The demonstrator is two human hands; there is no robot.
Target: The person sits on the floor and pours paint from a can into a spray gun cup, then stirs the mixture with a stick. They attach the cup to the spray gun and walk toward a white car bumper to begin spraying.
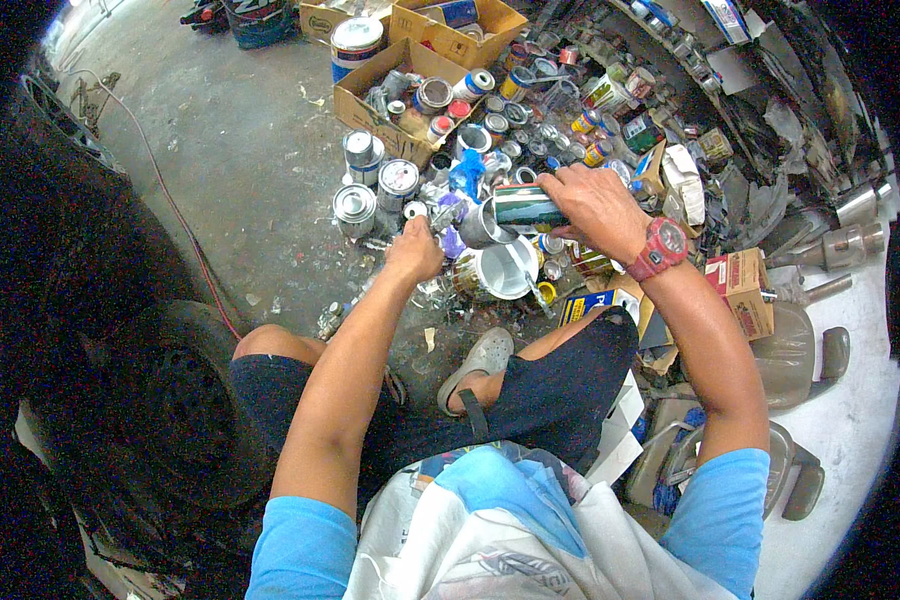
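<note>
My left hand (416,252) is closed in a fist around the handle of what looks like a spray gun (452,210), partly hidden and blurred. A grey metal cup (484,226) sits at its right end. My right hand (602,210), with a red watch on the wrist, grips a dark green can (526,205) from its right end. That can is tipped on its side, its left end right at the grey cup; whether anything flows cannot be seen. Below them stands a white tub (508,268). Blue crumpled plastic (466,174) lies just beyond.
Lidded metal cans (355,206) stand left of my hands. Cardboard boxes (385,80) with cans are at the far side. Many small tins (598,152) crowd the right. A red hose (160,190) crosses the floor near a dark tyre (185,390). Chairs (780,350) stand at right.
</note>
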